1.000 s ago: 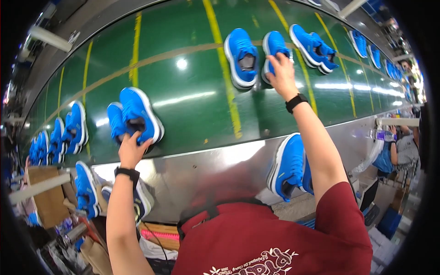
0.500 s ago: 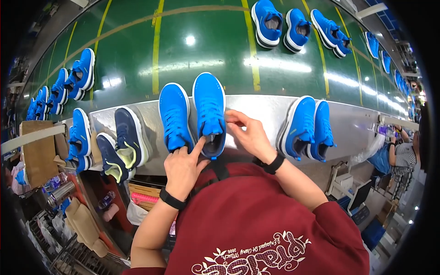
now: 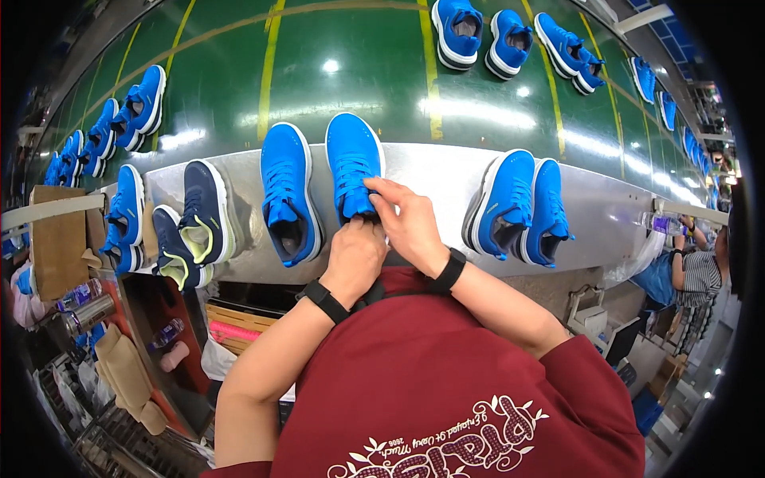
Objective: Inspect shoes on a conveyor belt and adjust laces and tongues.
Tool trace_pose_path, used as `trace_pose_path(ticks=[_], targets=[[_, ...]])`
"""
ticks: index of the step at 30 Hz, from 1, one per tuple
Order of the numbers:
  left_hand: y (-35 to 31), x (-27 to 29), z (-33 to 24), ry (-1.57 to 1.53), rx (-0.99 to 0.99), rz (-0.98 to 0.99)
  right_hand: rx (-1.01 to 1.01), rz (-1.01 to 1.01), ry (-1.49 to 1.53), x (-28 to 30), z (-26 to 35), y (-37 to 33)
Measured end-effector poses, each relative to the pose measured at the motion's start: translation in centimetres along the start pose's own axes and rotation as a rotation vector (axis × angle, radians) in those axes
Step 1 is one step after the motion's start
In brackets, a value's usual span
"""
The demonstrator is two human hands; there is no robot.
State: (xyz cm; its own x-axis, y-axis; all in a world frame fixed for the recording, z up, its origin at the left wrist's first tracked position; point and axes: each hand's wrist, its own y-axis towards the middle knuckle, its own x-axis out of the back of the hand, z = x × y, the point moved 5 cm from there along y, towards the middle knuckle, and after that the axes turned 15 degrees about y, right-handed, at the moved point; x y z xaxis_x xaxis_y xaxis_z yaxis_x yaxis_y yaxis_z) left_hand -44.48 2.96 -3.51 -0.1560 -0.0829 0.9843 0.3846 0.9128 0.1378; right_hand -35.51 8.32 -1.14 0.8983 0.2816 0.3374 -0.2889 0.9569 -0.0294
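A pair of blue sneakers with white soles stands before me on the metal ledge, toes pointing away. My left hand (image 3: pixel 357 256) is at the heel opening of the right-hand blue sneaker (image 3: pixel 351 147), fingers bent together, their tips hidden in the collar. From the right, my right hand (image 3: pixel 408 221) reaches the same shoe, thumb and forefinger closed at its tongue and collar edge by the laces. The matching left-hand blue sneaker (image 3: pixel 285 191) stands apart, untouched, its opening toward me.
Another blue sneaker pair (image 3: pixel 502 203) stands to the right on the metal ledge (image 3: pixel 430 175). Dark navy sneakers (image 3: pixel 205 211) with lime lining and a blue pair (image 3: pixel 126 215) are at left. More blue sneakers sit on the green belt (image 3: pixel 343 48). A person (image 3: pixel 697 275) is at far right.
My left hand has moved right from between the two shoes to the right-hand shoe's opening. My right hand has come in from its side to the tongue. The left-hand shoe now stands farther from its mate.
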Motion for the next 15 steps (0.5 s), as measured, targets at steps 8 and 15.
trace_pose_path(ticks=[8,15], targets=[[0.3,-0.4,-1.1,-0.131,-0.054,0.162,-0.432,0.039,0.408,3.5,-3.4,1.0],[0.3,-0.5,-0.7,-0.136,-0.067,0.260,-0.826,0.349,0.847,4.5,-4.1,3.5]])
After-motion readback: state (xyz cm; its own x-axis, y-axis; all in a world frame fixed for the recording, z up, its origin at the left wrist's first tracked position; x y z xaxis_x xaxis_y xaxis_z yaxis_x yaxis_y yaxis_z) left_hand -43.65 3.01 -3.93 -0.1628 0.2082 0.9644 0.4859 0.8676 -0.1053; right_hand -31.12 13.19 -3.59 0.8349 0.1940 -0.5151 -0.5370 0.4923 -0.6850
